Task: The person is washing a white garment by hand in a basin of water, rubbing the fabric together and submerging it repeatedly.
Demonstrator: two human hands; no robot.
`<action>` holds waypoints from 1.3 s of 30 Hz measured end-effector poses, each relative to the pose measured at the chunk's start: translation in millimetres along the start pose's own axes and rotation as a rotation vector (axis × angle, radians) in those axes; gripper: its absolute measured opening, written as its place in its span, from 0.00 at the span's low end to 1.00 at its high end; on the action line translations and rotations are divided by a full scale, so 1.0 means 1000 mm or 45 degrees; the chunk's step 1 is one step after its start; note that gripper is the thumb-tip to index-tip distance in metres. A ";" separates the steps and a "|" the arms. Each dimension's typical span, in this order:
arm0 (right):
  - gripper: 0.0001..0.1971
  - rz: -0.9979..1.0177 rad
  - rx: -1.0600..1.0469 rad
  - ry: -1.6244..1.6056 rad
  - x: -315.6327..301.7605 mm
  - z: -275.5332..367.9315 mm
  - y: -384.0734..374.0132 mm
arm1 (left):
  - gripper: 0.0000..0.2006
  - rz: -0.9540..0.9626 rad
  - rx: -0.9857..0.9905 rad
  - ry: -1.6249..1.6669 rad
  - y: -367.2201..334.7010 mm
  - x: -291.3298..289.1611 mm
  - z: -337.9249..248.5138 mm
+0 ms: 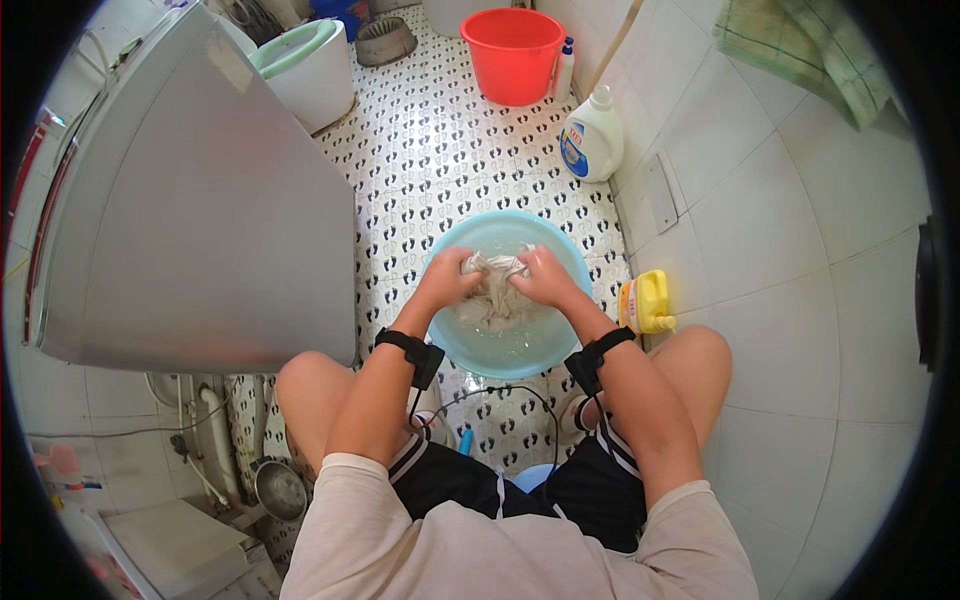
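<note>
A light blue basin [560, 345] of cloudy water stands on the floor between my feet. Over the water, my left hand [448, 277] and my right hand [544, 276] both grip a wet, pale beige cloth [497, 290]. Its upper edge is bunched between my two closed hands, and the lower part hangs into the water. My hands are a short way apart, fingers wrapped round the fabric. The kind of garment, if it is one, cannot be made out.
Right of the basin stands a yellow bottle [648, 302] against the tiled wall. Farther off are a white detergent jug [592, 138], a red bucket [513, 58] and a white tub with a green rim [305, 75]. A large grey appliance [200, 200] fills the left. A black cable [500, 388] crosses near my knees.
</note>
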State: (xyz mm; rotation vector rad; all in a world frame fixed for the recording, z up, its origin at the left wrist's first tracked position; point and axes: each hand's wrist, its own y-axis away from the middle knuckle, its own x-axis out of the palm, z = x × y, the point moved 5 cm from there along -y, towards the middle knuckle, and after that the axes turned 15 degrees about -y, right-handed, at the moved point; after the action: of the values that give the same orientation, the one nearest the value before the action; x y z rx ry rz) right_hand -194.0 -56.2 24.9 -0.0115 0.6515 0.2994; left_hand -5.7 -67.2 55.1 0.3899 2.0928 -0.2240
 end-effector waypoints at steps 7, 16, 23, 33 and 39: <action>0.19 -0.250 -0.116 -0.140 -0.051 0.069 0.011 | 0.10 -0.212 -0.062 0.313 0.003 -0.047 -0.030; 0.18 -0.267 -0.220 -0.262 -0.047 0.070 0.020 | 0.16 -0.032 0.043 0.329 0.003 -0.030 -0.018; 0.17 -0.071 -0.129 -0.086 0.012 0.013 0.032 | 0.19 0.421 0.099 0.040 0.013 0.039 0.020; 0.46 -0.077 0.030 0.269 0.028 -0.035 0.032 | 0.54 0.502 -0.101 -0.558 0.019 0.071 0.017; 0.62 0.180 0.256 0.390 0.046 -0.046 0.031 | 0.67 0.643 -0.128 -0.488 0.024 0.095 0.018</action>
State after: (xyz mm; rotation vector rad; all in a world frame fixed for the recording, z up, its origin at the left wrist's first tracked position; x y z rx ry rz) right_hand -195.2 -18.6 -37.1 0.1847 0.9870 0.3708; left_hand -29.4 -32.4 -35.3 0.7360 1.5658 0.1007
